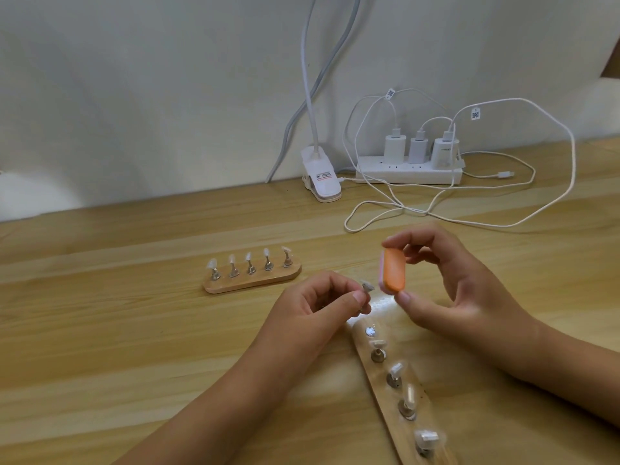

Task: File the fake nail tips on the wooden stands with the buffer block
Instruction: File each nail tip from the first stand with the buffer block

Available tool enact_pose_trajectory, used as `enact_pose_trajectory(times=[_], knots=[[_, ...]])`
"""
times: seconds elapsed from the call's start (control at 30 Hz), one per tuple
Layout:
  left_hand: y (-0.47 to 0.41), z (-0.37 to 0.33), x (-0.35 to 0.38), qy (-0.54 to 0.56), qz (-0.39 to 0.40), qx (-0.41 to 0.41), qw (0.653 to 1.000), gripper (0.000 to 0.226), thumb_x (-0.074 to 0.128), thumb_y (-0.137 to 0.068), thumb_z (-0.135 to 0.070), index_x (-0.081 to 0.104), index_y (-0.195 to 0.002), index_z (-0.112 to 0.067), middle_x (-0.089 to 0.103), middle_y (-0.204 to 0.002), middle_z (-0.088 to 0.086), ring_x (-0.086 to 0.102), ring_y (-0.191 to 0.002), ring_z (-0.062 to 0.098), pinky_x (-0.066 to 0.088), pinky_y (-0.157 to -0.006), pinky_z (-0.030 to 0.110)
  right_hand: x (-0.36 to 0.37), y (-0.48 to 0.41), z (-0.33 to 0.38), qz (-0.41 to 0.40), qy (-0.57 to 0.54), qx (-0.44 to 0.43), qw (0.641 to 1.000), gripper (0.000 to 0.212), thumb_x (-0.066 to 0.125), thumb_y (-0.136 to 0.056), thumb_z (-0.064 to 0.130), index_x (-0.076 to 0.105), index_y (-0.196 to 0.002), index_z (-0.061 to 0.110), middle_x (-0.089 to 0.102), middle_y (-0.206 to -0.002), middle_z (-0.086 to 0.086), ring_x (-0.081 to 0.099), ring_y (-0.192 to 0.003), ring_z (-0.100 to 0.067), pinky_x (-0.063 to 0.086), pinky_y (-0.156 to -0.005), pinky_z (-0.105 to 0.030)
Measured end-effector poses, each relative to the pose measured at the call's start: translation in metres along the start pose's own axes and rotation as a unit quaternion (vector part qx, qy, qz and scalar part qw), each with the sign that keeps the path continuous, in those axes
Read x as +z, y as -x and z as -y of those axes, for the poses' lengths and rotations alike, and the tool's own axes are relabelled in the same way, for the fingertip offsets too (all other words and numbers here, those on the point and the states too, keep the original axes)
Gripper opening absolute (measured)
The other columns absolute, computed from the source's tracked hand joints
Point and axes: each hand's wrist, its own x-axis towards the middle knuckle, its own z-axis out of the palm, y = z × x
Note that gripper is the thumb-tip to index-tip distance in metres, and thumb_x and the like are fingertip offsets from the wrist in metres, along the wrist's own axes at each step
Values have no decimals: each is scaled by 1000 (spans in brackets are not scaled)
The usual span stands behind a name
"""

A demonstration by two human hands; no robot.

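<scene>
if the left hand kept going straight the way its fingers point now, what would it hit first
Most likely the orange buffer block held in the right hand. The left hand, pinching a nail tip holder, points right and slightly up at it. Only a small gap shows; depth is unclear.

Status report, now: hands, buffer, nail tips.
Left hand pinching one nail tip holder. Right hand gripping orange buffer block, apart from tip. Nothing in the way.

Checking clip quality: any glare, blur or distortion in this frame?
Head view: a bright glare patch on the near wooden stand below the buffer block; the nearest nail tips look soft; the wide lens bends the table edge.
</scene>
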Motion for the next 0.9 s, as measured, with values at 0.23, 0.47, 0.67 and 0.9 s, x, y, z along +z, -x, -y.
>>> enact_pose_trajectory(times=[0.23, 0.47, 0.67, 0.9], knots=[[-1, 5, -1, -20, 17, -2, 1000, 7, 64, -81, -26, 69, -82, -21, 72, -80, -7, 65, -81, 2, 48, -78, 13, 3, 2, -1, 17, 73, -41, 996, 45, 63, -75, 31, 52, -119, 28, 53, -116, 15, 51, -111, -20, 42, -97, -25], [0, 6, -2, -36, 16, -7, 999, 10, 67, -91, -15, 70, -83, -20, 73, -82, -8, 66, -83, 3, 50, -80, 15, 1, 1, -1, -1, 67, -14, 998, 44, 60, -75, 36, 54, -118, 31, 55, -114, 20, 52, -112, -16, 41, -96, -22], [0, 4, -1, -50, 22, -8, 998, 10, 65, -92, -14, 70, -84, -19, 73, -82, -8, 66, -82, 2, 50, -79, 14, -1, 0, -3, 6, 49, -8, 999, 45, 65, -75, 34, 56, -119, 33, 58, -115, 14, 53, -113, -17, 44, -94, -21], [0, 4, -1, -40, 18, -1, 999, 9, 63, -92, -15, 69, -87, -17, 72, -81, -8, 66, -83, 1, 48, -78, 12, 0, 0, 0, 49, 15, 16, 999, 44, 64, -78, 39, 57, -121, 32, 60, -117, 10, 54, -117, -19, 44, -97, -28]])
